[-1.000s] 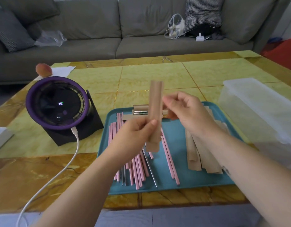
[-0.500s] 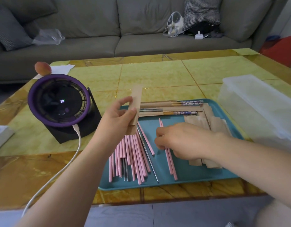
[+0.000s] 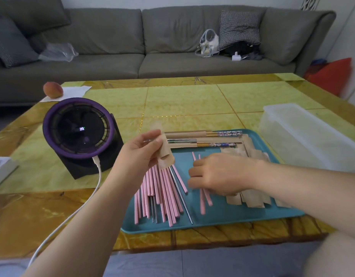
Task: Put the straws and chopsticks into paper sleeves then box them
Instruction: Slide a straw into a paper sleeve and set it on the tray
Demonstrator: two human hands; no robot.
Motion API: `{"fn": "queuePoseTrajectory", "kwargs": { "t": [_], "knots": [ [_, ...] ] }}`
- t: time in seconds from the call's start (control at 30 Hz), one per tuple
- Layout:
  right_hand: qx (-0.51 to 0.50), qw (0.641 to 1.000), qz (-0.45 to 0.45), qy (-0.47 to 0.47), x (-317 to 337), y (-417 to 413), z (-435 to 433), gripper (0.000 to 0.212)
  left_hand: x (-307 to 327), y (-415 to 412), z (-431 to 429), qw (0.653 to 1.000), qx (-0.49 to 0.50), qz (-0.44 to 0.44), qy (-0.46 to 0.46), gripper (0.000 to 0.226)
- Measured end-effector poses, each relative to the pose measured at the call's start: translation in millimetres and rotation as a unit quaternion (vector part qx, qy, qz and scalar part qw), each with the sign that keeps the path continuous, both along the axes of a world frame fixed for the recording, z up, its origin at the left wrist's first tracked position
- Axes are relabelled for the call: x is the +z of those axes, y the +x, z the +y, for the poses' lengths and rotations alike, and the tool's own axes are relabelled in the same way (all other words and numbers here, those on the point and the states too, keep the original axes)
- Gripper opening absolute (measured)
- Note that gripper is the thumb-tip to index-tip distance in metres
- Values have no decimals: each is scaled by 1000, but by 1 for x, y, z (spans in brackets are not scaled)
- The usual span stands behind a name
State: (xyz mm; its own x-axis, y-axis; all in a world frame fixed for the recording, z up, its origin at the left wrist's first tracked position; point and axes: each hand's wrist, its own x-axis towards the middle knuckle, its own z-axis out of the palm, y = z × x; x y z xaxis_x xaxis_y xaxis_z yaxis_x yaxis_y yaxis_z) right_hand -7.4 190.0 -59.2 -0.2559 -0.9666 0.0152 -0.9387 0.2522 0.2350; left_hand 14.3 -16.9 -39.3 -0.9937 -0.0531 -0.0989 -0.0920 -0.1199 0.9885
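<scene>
Head view showed a teal tray (image 3: 232, 218) on the yellow table (image 3: 182, 100), and almost all the task's things lay on it. The left hand (image 3: 142, 150) was lifted over the left side of the tray. Its thumb and fingers pinched one brown paper sleeve (image 3: 166, 156), which stood nearly upright. I think it was held up like that so a straw could slide in easily.

The right hand (image 3: 216, 174) was low in the middle of the tray, palm down, with its fingers bent over two loose pink straws (image 3: 202, 204). It looked like it was going for one of them. The fingertips were hidden, so I could not tell if it had hold of a straw.

A big bunch of pink straws (image 3: 162, 194) lay just left of that, with a shiny metal straw (image 3: 181, 196) along its right edge. Empty sleeves (image 3: 250, 199) were piled on the right, partly under the right arm, close by for quick picking. At the far edge lay chopsticks (image 3: 218, 139) already in sleeves, likely put aside as done. The clear box (image 3: 304, 136) sat just right of the tray, near enough to drop finished ones in. A purple fan (image 3: 79, 128) stood to the left.
</scene>
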Motion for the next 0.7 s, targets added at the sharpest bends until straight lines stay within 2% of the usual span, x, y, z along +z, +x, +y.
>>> {"fn": "queuePoseTrajectory", "kwargs": {
  "t": [0.07,0.13,0.17,0.2,0.27,0.4,0.5,0.57,0.63,0.7],
  "knots": [
    [-21,994,-4,-107,4,-5,2,21,-1,-1,-2,998,8,-6,55,38],
    [-86,954,-48,-284,14,-7,2,17,-4,-4,-4,997,20,-14,78,62],
    [-131,909,-74,-389,21,-9,2,14,-5,-6,-5,996,28,-20,81,69],
    [-183,849,-101,-485,27,-9,1,13,-6,-7,-6,996,31,-26,79,71],
    [-273,720,-203,-605,33,-10,4,18,-7,-7,-4,997,20,-34,68,59],
    [-296,511,-394,-704,25,-11,12,24,-9,-8,7,995,10,-57,77,6],
    [-266,338,-472,-770,23,-14,18,30,-12,-14,13,990,37,-65,122,8],
    [-269,276,-480,-788,23,-16,23,30,-14,-19,17,982,64,-74,164,10],
    [-274,244,-480,-797,22,-17,25,28,-16,-22,22,969,94,-81,214,12],
    [-267,227,-486,-801,19,-17,24,28,-17,-25,28,957,112,-82,256,13]
  ]
}}
